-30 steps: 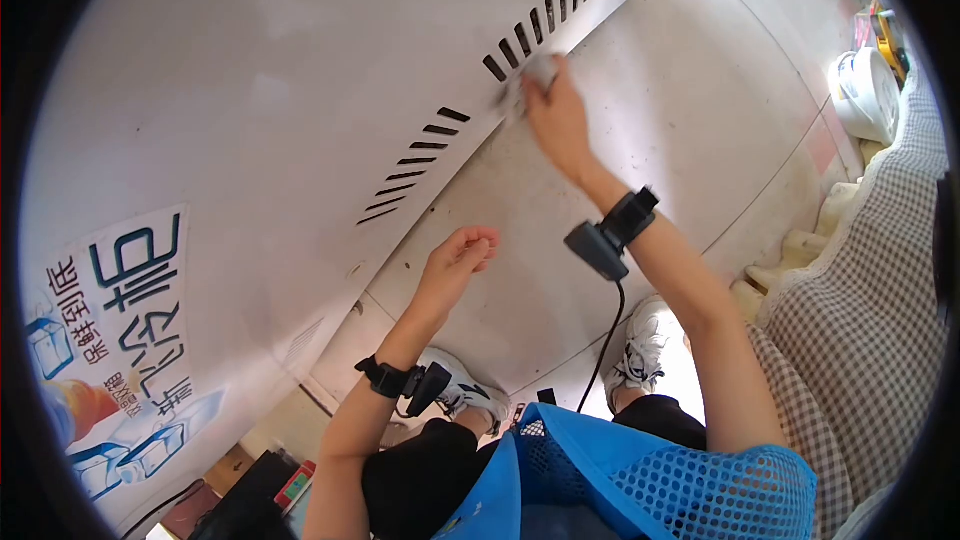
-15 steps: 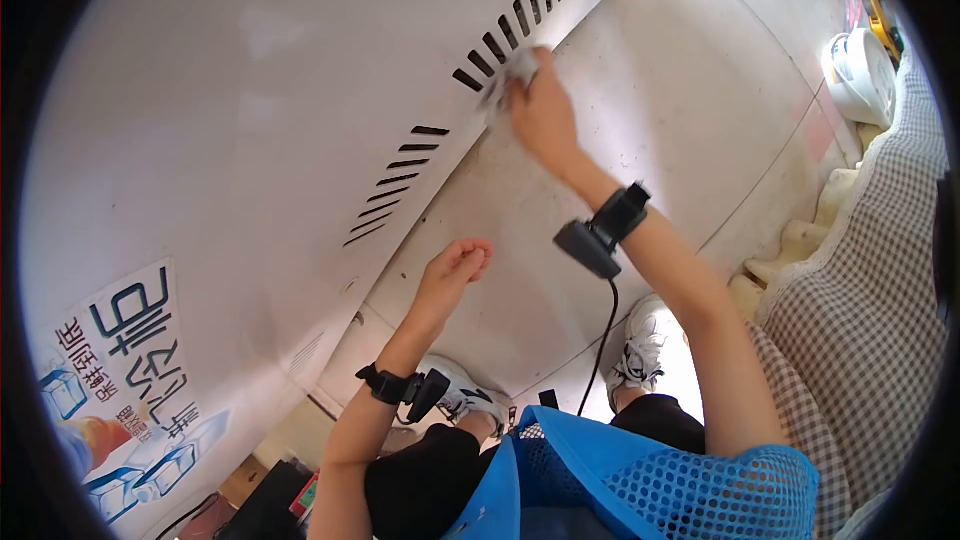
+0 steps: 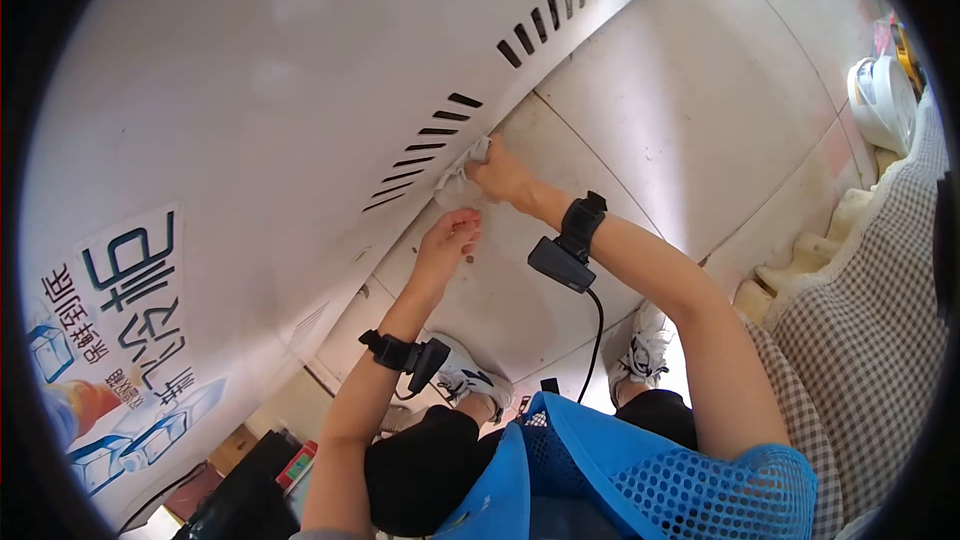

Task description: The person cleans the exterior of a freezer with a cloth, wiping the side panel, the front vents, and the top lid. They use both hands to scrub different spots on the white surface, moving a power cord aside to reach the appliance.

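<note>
My right hand [image 3: 500, 176] grips a crumpled pale cloth [image 3: 452, 180]. The cloth is against the lower edge of a white freezer cabinet [image 3: 270, 160], just below the nearer group of its vent slots [image 3: 437, 131]. Just below the cloth is my left hand [image 3: 447, 245], its fingers curled together over the tiled floor [image 3: 560, 280]; nothing shows in them. Both wrists wear black straps with small boxy devices, the right one [image 3: 562, 262] trailing a cable.
Blue lettering and ice-cube pictures mark the cabinet's left side [image 3: 130, 280]. A white bucket [image 3: 882, 105] stands at the upper right, above a checked cloth cover [image 3: 850, 340]. My shoes [image 3: 640, 352] are on the floor below. Dark items [image 3: 250, 490] lie at the lower left.
My right hand has moved with the cloth down and left along the cabinet's bottom edge, from the far vent slots towards my left hand. The view has shifted slightly.
</note>
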Motion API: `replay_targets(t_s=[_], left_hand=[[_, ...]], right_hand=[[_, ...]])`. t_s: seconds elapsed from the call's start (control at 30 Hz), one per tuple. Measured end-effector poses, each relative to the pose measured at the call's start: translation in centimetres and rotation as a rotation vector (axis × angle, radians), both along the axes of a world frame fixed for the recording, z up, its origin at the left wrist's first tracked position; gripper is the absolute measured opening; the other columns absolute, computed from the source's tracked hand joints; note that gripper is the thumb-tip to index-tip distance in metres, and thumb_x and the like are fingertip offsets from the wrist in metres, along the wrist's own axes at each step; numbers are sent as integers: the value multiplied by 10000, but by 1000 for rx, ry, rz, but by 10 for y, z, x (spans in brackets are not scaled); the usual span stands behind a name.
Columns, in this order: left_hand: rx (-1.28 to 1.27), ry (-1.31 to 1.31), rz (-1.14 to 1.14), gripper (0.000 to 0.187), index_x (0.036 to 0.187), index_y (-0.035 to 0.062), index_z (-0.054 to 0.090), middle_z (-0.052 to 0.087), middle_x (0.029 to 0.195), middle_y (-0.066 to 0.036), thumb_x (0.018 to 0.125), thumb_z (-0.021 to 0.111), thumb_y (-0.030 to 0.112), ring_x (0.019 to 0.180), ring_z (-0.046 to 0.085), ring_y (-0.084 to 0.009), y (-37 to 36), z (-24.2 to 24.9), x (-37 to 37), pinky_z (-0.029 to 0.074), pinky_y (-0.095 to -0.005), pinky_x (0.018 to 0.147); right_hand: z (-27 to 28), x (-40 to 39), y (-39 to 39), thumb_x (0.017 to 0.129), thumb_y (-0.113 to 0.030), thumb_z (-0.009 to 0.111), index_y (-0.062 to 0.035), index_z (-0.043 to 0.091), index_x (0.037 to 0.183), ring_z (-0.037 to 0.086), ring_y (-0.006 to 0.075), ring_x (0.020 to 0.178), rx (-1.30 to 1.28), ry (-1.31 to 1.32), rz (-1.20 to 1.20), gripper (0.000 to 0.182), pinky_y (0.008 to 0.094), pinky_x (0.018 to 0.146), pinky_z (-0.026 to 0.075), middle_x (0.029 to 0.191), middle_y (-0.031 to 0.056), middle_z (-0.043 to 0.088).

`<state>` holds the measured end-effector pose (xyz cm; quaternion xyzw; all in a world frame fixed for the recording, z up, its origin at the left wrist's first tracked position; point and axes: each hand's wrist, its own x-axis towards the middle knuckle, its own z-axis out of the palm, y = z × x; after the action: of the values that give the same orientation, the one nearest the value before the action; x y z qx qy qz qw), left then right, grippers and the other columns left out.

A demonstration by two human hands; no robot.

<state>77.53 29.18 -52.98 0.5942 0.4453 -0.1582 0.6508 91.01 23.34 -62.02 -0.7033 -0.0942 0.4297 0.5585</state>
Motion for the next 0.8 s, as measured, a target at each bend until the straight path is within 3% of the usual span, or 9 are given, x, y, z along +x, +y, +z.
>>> replay_targets(t_s=[0.1,0.17,0.3,0.37,0.5,0.57,0.63,0.7,0.8], left_hand=[[34,26,34,275,1164,71,562,594,1081,-18,944,521,231,987,559,-117,19,4,-16,437,-258,868],[-34,4,125,286,1188,72,539,574,1125,-35,951,501,227,1011,553,-128,26,14,-17,443,-281,898],[-218,-21,321,276,1185,61,520,544,1139,-58,959,480,214,1016,551,-164,27,22,-2,455,-326,933],[-433,-95,404,263,1173,39,506,526,1121,-77,962,472,192,1010,547,-190,31,11,-3,468,-350,948],[-358,-83,576,225,1130,19,515,525,1076,-80,948,496,151,1001,546,-198,36,0,-26,479,-355,956],[-432,-150,676,212,1114,-1,518,533,1069,-86,935,514,113,965,560,-189,31,-10,-31,509,-337,925],[-565,-271,770,193,1090,-6,531,552,1042,-93,925,530,95,915,577,-189,26,-44,-5,545,-303,843],[-605,-331,800,173,1064,-2,552,576,1009,-97,927,536,103,868,589,-184,15,-65,42,554,-261,748],[-624,-544,691,150,1033,7,571,587,989,-104,914,560,97,858,593,-181,-2,-63,77,545,-243,704]], right_hand=[[-11,34,-13,825,-116,532,48,408,1209,570,358,1009,-13,162,-146,436,442,855,450,1054,231,590],[3,64,-21,825,-104,527,56,451,1165,574,341,1000,149,272,-291,384,431,835,464,1061,225,584],[29,33,-4,825,-119,546,66,467,1172,582,306,988,36,349,15,401,406,819,481,1083,213,585],[45,-16,18,829,-151,610,21,512,1157,586,195,901,-198,178,112,383,323,673,497,1057,130,591],[64,-27,20,822,-147,584,36,535,1166,584,288,1004,-106,314,239,392,349,811,490,1114,191,601],[64,-21,8,799,-125,606,6,556,1154,588,298,993,-6,493,71,381,356,797,489,1117,175,605],[-50,-2,-10,767,-85,618,-25,564,1150,599,298,943,240,-68,287,391,391,781,490,1048,147,620],[-26,37,-38,725,-11,613,-25,582,1078,607,303,870,16,-886,542,355,402,756,493,929,138,630],[-11,56,-53,710,38,601,-28,592,1006,605,338,832,-9,-1120,411,303,409,754,486,852,137,631]])
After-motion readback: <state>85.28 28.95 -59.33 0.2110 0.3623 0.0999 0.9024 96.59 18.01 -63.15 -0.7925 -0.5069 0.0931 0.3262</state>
